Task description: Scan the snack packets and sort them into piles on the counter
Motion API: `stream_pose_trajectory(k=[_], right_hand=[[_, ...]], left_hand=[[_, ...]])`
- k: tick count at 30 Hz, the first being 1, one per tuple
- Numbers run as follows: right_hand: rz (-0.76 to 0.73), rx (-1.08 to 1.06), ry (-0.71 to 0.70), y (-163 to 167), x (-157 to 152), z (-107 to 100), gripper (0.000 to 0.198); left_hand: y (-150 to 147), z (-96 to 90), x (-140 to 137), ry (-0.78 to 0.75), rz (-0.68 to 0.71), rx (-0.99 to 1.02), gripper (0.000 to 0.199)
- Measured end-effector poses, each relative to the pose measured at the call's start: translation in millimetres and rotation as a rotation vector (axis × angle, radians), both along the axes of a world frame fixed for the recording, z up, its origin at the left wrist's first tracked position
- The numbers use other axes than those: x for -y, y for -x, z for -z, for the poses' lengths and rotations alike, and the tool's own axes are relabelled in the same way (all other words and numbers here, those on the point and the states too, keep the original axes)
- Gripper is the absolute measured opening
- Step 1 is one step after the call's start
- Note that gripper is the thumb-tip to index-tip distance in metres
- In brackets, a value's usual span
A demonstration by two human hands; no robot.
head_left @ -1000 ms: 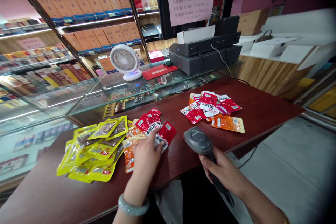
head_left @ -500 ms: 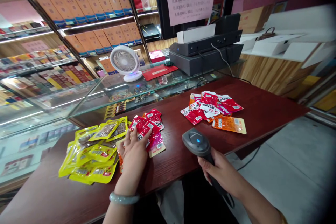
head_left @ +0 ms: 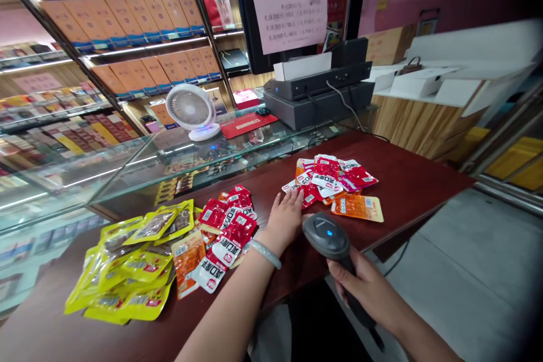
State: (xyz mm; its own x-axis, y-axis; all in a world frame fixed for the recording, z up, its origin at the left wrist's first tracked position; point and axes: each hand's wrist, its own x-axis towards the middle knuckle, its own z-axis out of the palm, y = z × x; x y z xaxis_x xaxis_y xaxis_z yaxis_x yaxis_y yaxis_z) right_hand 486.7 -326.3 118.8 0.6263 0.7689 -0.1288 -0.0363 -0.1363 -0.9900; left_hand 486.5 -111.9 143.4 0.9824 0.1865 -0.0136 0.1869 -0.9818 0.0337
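My right hand (head_left: 360,280) is wrapped round the handle of a dark grey barcode scanner (head_left: 326,233) with a lit blue light on its head. My left hand (head_left: 286,218), a pale bangle at its wrist, lies palm down with fingers stretched out. Its fingertips reach the near left edge of a pile of red and orange snack packets (head_left: 326,178); what is under the palm is hidden. Left of that hand lies a second group of red and orange packets (head_left: 229,232). Beyond it, yellow snack packets (head_left: 131,263) are heaped at the left.
The dark red tabletop (head_left: 407,175) borders a glass display counter (head_left: 169,153). On the counter stand a white fan (head_left: 193,110), a red mat (head_left: 248,124) and a black cash drawer (head_left: 318,104). White boxes (head_left: 418,83) sit on a wooden unit at the right.
My left hand has moved right, from the middle packets to the edge of the right pile. The right hand still holds the scanner. The camera view has shifted slightly.
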Motion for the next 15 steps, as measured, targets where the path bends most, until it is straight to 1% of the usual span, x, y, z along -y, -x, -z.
stream_pose_trajectory(k=[2,5,7,9,11,12,13,15], right_hand=[[0.01,0.007,0.002,-1,4,3,0.042],[0.006,0.009,0.007,-1,6,8,0.043],[-0.006,0.001,0.021,-1,7,10,0.043],[-0.022,0.002,0.038,0,8,10,0.043],[-0.038,0.011,0.054,2,11,7,0.041],[-0.044,0.017,0.062,3,12,6,0.041],[-0.046,0.024,0.067,4,14,4,0.04],[-0.048,0.03,0.079,6,16,2,0.039]], left_hand=[[7,-3.8,2,-0.026,0.03,-0.045,0.059],[34,-18.7,8,-0.104,0.049,-0.03,0.057],[48,-29.3,10,-0.138,0.004,-0.047,0.047],[54,-34.4,6,-0.154,-0.072,-0.036,0.044],[52,-31.3,-6,-0.158,-0.129,0.032,0.047],[49,-27.0,-14,-0.153,-0.13,0.069,0.05],[45,-21.8,-21,-0.138,-0.114,0.086,0.055],[38,-11.5,-35,-0.073,-0.073,0.06,0.062]])
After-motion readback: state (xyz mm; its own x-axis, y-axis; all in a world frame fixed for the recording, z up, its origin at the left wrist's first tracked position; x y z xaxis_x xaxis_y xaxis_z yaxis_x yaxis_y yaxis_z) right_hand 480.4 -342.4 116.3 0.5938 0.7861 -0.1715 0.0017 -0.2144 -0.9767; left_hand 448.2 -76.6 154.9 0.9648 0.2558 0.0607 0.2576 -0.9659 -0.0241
